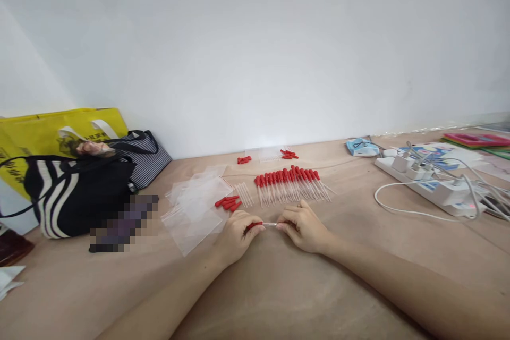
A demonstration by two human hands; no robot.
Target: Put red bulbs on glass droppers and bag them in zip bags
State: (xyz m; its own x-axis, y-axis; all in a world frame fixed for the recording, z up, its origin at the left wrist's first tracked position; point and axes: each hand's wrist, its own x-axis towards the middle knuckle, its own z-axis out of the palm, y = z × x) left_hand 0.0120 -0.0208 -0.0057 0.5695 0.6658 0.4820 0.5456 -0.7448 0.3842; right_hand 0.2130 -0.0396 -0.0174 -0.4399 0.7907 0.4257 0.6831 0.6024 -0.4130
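Observation:
My left hand [236,235] pinches the red rubber bulb end of a small dropper [266,224], and my right hand [302,227] pinches its clear glass tube end. Both hands rest on the brown table just in front of me. Behind them lies a row of several assembled droppers with red bulbs [292,183]. To the left of that row are a few loose red bulbs [228,203] and bare glass tubes [244,194].
Clear plastic bags [195,207] lie left of the hands. A striped bag [75,191] and a yellow bag [48,133] stand at far left. More red bulbs [244,159] sit near the wall. A white power strip with cables [434,183] is at right.

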